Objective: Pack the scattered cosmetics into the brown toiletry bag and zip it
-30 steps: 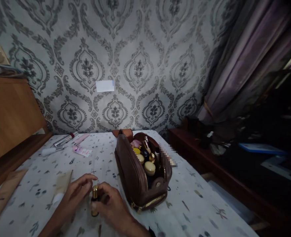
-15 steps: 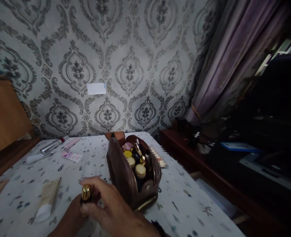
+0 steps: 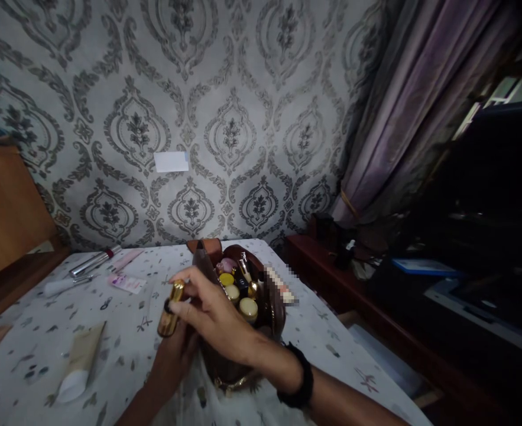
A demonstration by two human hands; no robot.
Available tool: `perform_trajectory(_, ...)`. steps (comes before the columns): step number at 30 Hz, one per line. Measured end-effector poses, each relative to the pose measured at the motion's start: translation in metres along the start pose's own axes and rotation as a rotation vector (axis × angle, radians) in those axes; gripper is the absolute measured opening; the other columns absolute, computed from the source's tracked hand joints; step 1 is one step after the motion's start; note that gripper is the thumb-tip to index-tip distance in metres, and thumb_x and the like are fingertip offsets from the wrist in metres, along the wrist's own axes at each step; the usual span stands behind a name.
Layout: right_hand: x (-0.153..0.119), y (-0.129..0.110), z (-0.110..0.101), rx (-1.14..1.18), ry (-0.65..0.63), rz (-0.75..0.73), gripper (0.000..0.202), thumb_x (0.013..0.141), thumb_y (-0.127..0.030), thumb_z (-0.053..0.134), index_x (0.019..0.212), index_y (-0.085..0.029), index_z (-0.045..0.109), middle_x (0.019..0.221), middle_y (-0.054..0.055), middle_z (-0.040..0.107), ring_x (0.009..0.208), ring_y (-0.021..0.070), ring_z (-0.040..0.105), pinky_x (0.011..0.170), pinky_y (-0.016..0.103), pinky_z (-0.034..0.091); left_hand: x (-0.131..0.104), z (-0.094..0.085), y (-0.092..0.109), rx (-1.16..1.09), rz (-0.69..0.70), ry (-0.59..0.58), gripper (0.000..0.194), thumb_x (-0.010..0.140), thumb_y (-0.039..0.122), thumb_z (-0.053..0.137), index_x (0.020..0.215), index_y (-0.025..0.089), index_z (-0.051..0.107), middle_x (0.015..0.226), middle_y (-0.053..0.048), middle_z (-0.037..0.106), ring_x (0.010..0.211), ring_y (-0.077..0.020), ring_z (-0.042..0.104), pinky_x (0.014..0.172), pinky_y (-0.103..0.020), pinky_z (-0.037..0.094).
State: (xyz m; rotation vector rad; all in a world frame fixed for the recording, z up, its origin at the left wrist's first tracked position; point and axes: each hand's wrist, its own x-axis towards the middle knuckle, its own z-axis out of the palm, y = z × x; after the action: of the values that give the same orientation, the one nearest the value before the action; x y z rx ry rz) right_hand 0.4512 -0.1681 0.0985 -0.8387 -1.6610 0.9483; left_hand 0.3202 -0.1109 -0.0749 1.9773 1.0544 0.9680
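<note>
My right hand (image 3: pixel 211 313), with a black band (image 3: pixel 302 378) at its wrist, pinches a small gold-capped bottle (image 3: pixel 168 324) upright but tilted. Just below and behind it is my left hand (image 3: pixel 178 349), next to the bag's near left side; its fingers are mostly hidden. A brown cosmetic bag (image 3: pixel 225 361) stands open with its zip undone. Inside it sit round cream-lidded jars (image 3: pixel 248 307), a yellow-lidded jar (image 3: pixel 226 278), a pink item (image 3: pixel 229 264) and other small bottles.
At the left lies a beige tube with a white cap (image 3: pixel 77 373). Farther back are a pink-and-white packet (image 3: pixel 126 283) and a silvery cylinder (image 3: pixel 94 262). A wooden cabinet (image 3: pixel 7 207) borders the left side; a dark red ledge (image 3: pixel 305 254) runs along the right.
Both hands have moved up and right, closer to the bag. The bottle has risen in my right hand, showing more of its body. The bag's near end has shifted left.
</note>
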Motion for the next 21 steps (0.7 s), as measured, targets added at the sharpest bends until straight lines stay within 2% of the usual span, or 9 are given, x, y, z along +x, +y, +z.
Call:
perform_trajectory(3, 0.009, -0.003, -0.018, 0.042, 0.071, -0.035, 0.023, 0.092, -0.035, 0.059, 0.109, -0.025, 0.048, 0.089, -0.002, 0.057, 0.083, 0.0143, 0.057, 0.074, 0.026, 0.046, -0.006, -0.001, 0.004, 0.026, 0.015, -0.025, 0.019, 0.092, 0.037, 0.044, 0.093, 0.023, 0.056, 0.088, -0.004, 0.068, 0.085, -0.0226, 0.066, 0.079, -0.034, 0.051)
perform_trajectory(5, 0.013, -0.004, -0.032, 0.043, 0.117, -0.052, 0.024, 0.091, -0.037, 0.061, 0.108, -0.025, 0.048, 0.091, -0.001, 0.056, 0.084, 0.0143, 0.057, 0.074, 0.026, 0.046, -0.007, -0.003, 0.008, 0.036, 0.036, -0.042, 0.017, 0.093, 0.034, 0.043, 0.096, 0.023, 0.055, 0.089, -0.003, 0.066, 0.084, -0.0203, 0.064, 0.078, -0.033, 0.051)
perform_trajectory(12, 0.014, -0.001, -0.072, -0.107, 0.207, -0.07, 0.021, 0.091, -0.038, 0.062, 0.104, -0.025, 0.051, 0.092, -0.001, 0.057, 0.085, 0.0146, 0.058, 0.077, 0.028, 0.049, 0.001, -0.009, 0.037, -0.001, 0.113, 0.013, 0.023, 0.096, 0.032, 0.044, 0.113, 0.021, 0.056, 0.107, -0.009, 0.064, 0.1, -0.0248, 0.064, 0.087, -0.041, 0.053)
perform_trajectory(18, 0.015, 0.005, -0.092, -0.193, 0.29, -0.047, 0.028, 0.089, -0.038, 0.062, 0.111, -0.023, 0.052, 0.088, 0.0, 0.059, 0.077, 0.0152, 0.059, 0.068, 0.027, 0.052, 0.03, -0.015, 0.062, 0.04, 0.248, 0.142, 0.032, 0.098, 0.025, 0.04, 0.127, 0.023, 0.053, 0.122, -0.011, 0.057, 0.117, -0.0249, 0.056, 0.101, -0.045, 0.048)
perform_trajectory(21, 0.015, 0.008, -0.101, -0.257, 0.303, -0.05, 0.027, 0.09, -0.037, 0.061, 0.112, -0.023, 0.052, 0.088, 0.0, 0.059, 0.077, 0.0155, 0.06, 0.069, 0.028, 0.051, 0.043, -0.018, 0.069, 0.085, 0.332, 0.152, 0.043, 0.099, 0.018, 0.035, 0.137, 0.027, 0.051, 0.131, -0.01, 0.051, 0.125, -0.0237, 0.051, 0.107, -0.046, 0.044)
